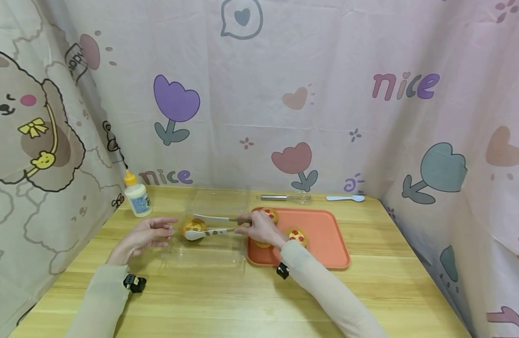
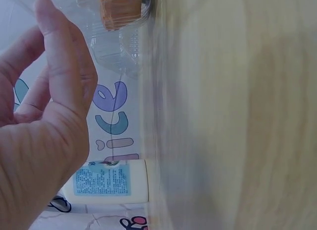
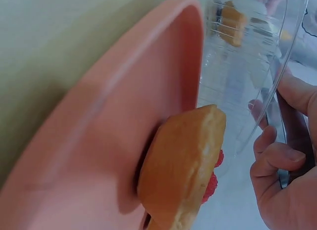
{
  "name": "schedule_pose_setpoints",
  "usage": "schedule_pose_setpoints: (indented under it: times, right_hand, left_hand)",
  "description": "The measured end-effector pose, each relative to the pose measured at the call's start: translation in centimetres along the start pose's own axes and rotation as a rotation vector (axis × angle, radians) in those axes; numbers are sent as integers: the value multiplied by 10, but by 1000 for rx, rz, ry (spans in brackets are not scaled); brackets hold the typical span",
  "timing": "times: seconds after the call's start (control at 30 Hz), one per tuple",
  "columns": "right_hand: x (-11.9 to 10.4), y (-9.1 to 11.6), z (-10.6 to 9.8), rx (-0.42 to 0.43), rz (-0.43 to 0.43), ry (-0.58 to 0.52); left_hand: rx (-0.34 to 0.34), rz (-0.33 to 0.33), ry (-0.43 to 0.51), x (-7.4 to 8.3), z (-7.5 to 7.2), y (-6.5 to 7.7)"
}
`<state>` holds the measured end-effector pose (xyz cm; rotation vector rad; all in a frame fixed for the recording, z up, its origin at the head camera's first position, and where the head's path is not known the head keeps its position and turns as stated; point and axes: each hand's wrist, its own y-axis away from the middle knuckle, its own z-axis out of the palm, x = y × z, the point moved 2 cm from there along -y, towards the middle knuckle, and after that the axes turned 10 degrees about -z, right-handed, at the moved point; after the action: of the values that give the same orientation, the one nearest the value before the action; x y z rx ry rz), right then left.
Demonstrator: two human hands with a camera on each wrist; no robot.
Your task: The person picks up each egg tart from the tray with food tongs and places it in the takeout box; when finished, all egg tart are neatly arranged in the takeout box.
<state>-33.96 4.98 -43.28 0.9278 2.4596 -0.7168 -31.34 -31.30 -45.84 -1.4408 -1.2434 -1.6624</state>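
Note:
My right hand (image 1: 264, 229) grips a pair of tongs (image 1: 217, 231) that reaches left into a clear plastic box (image 1: 225, 256). The tong ends lie at a small round tart (image 1: 189, 226) inside the box; whether they squeeze it I cannot tell. Beside the box's left wall is my left hand (image 1: 150, 234), fingers loosely extended and holding nothing; contact with the wall is unclear. Right of the box lies an orange-pink tray (image 1: 324, 244) with a few tarts with red toppings, one (image 1: 296, 237) near its middle. Another tart (image 3: 178, 165) looms large in the right wrist view.
A white glue bottle (image 1: 138, 199) with a yellow cap stands at the back left. Along the back edge lie a whisk (image 1: 284, 197) and a pale blue spoon (image 1: 345, 198). The box's transparent lid (image 1: 219, 199) rises behind it. Printed curtains (image 1: 251, 94) enclose the table.

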Motion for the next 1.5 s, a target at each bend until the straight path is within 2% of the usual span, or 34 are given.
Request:
schedule_pose_setpoints:
  times: [0.4, 0.7, 1.0, 1.23, 1.5]
  right_hand:
    - [5, 5, -1, -21, 4, -4]
    - [14, 16, -11, 22, -36, -48]
    - [24, 38, -18, 59, 68, -332]
    - [28, 59, -28, 85, 141, -393]
    - [42, 81, -51, 163, 205, -409]
  left_hand:
    - [11, 6, -11, 0, -1, -1]
    - [21, -13, -5, -1, 2, 1]
    - [61, -32, -25, -3, 0, 3]
    - [57, -42, -22, -3, 0, 5]
    - [104, -46, -59, -1, 0, 0]
